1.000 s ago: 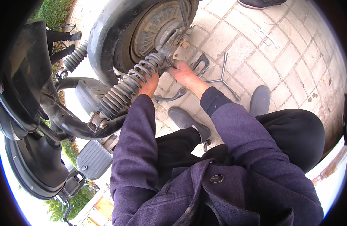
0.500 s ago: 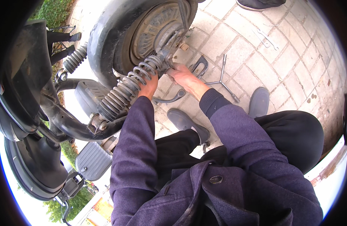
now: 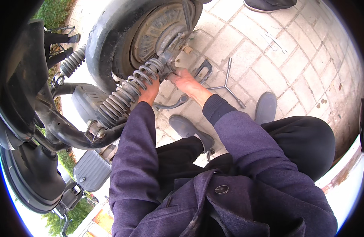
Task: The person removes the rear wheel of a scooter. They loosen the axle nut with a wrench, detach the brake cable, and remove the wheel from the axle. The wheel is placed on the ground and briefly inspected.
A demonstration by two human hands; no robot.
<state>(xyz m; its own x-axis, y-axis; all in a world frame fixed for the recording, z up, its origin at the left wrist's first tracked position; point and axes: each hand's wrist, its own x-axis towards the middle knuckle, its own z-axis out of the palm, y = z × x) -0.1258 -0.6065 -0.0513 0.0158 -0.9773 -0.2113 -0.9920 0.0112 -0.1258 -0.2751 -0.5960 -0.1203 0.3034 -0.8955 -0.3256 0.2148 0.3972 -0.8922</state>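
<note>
Both hands meet at the lower end of a coiled shock absorber (image 3: 128,93), a ribbed steel spring running diagonally up to the hub of a scooter wheel (image 3: 150,31). The left hand (image 3: 149,93) presses against the spring's underside, fingers hidden behind the coils, so its grip cannot be told. The right hand (image 3: 186,81) lies just beside it, fingers curled onto the metal mount where spring meets hub. The 2 hands are close, nearly touching. Right of the right hand, on the square paving stones (image 3: 300,67), lies a 3-armed metal wrench (image 3: 228,85). Below the hands rests a grey shoe (image 3: 190,130). Smooth black tyre rubber (image 3: 101,43) curves above the left hand.
</note>
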